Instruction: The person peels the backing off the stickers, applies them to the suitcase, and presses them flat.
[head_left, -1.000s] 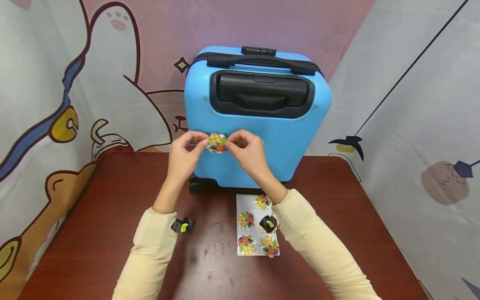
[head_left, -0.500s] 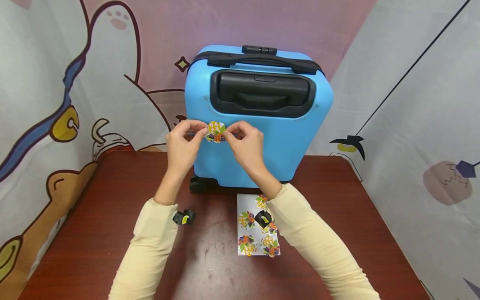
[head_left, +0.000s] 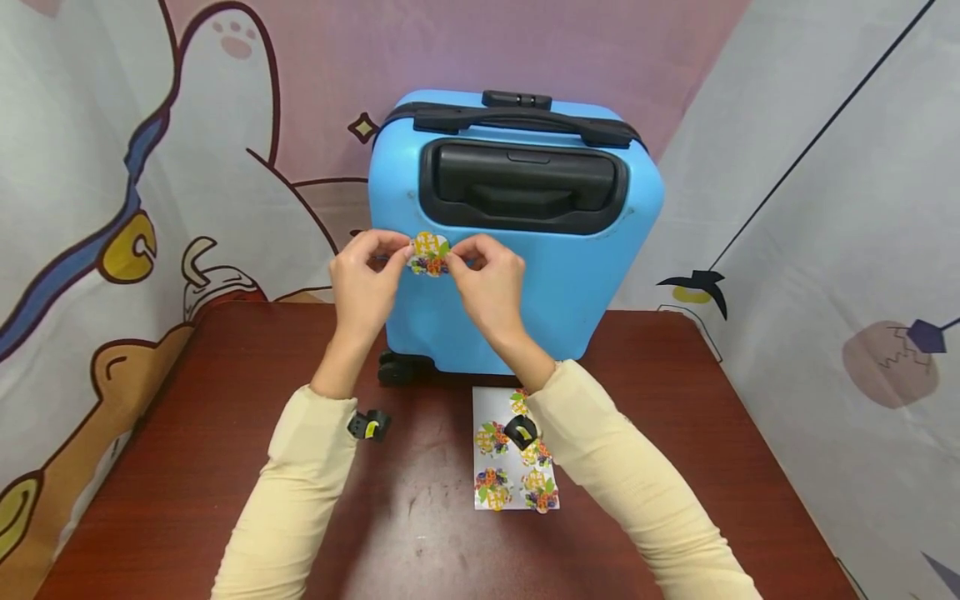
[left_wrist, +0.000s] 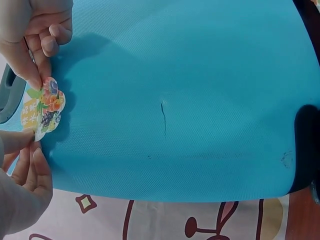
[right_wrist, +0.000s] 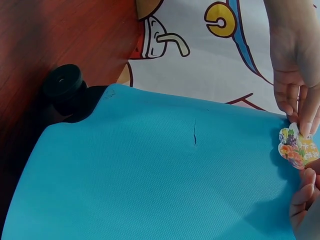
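Looking colourful (fruit-printed) is the held sticker.

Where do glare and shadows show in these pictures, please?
Head view: pale glare on the table at bottom centre; left wrist view: soft shadows on the suitcase beside the sticker; right wrist view: similar shadows around the sticker.

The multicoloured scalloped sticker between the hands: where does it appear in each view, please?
Head: multicoloured scalloped sticker, slightly left of and above centre.
Left wrist: sticker near the left edge, roughly midway down.
Right wrist: sticker at the right edge, below the middle.
Shared landmark: blue textured suitcase behind it.
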